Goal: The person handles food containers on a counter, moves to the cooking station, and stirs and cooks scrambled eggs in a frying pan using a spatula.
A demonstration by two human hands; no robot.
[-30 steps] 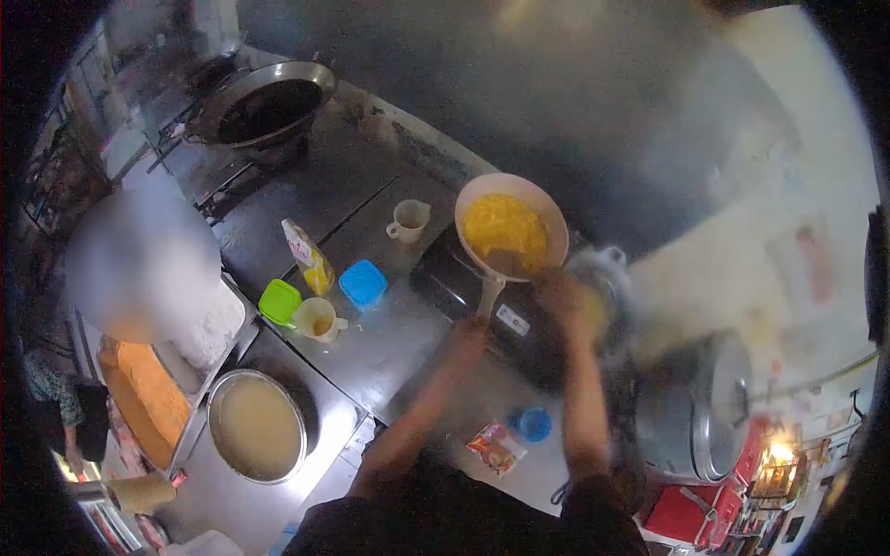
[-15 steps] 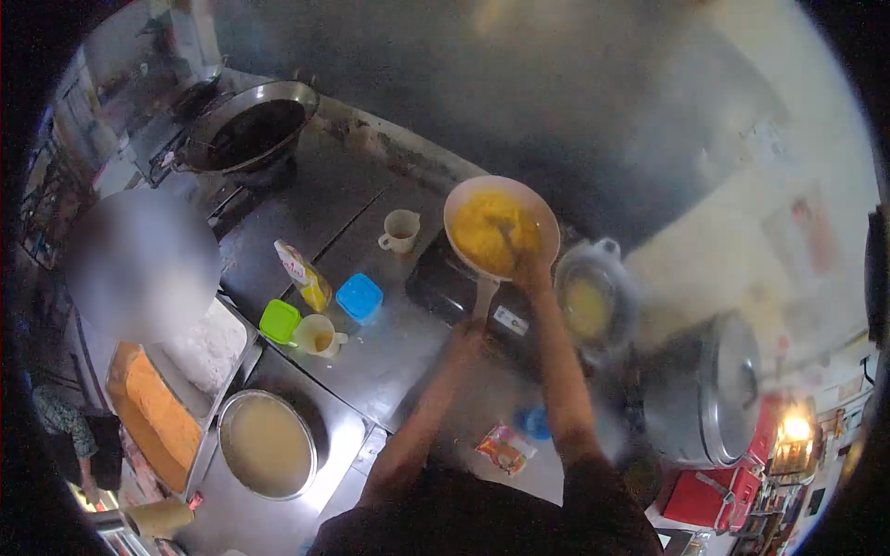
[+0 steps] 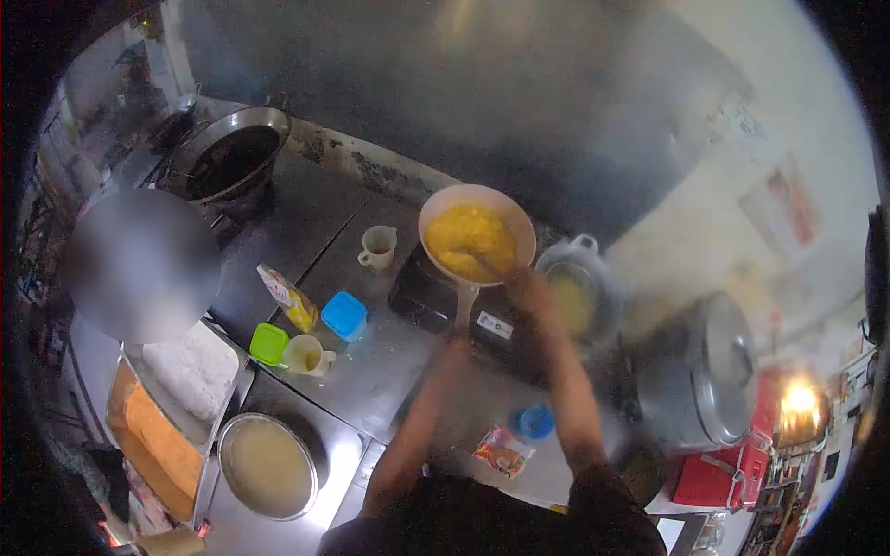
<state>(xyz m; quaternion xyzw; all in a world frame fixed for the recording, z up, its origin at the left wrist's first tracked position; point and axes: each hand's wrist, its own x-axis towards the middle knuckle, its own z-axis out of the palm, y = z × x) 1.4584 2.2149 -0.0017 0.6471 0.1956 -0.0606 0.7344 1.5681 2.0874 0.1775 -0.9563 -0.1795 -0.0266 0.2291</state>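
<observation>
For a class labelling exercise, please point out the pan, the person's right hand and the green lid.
Pan (image 3: 526, 233), head view: bare inner wall, right side.
Right hand (image 3: 530, 293), head view: middle of the hand.
Green lid (image 3: 269, 344), head view: middle of its top.

A pan is set on the stove, with food held in it. To the stove's right a bowl is placed — farther right, a pot. To its left a jug is placed, then a packet — behind these, far left, a wok.
</observation>
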